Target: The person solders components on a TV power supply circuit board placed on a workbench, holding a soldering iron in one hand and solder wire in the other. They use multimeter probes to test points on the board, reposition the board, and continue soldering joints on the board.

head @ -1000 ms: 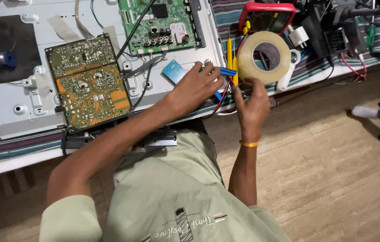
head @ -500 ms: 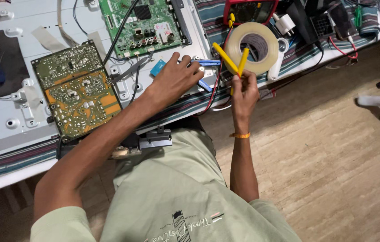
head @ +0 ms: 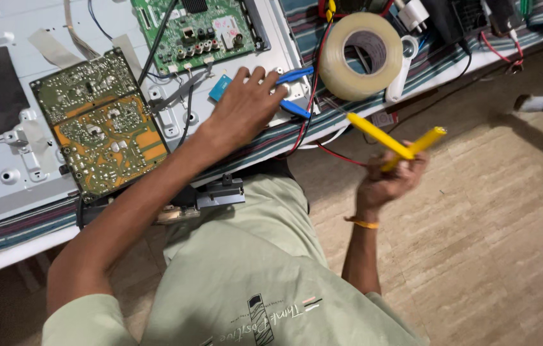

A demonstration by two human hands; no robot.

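Head view: the left hand (head: pixel 246 109) lies flat, fingers spread, on the white back panel (head: pixel 2 147) of a flat screen set that rests on the worktop (head: pixel 21 230). Its fingertips touch the blue handles (head: pixel 297 90) of a small hand tool lying at the panel's edge, just beside a small blue card (head: pixel 220 86). The right hand (head: pixel 390 179) is off the worktop, over the floor (head: pixel 489 224), fingers curled and pinching a yellow-handled tool (head: pixel 396 141) whose 2 handles stand apart in a V; its working end is blurred, so what kind of tool it is cannot be told.

Near the left hand sit a green circuit board (head: pixel 204 29), a second board in green and orange (head: pixel 95 122), and a roll of clear tape (head: pixel 361 54) on the striped cloth (head: pixel 348 115).

To do this well, as I judge it: keep the left palm pressing the panel steady, bring the yellow tool back over the worktop before closing it, and steer clear of the red wire (head: pixel 313 96) and black wire (head: pixel 162 45) running beside the boards.
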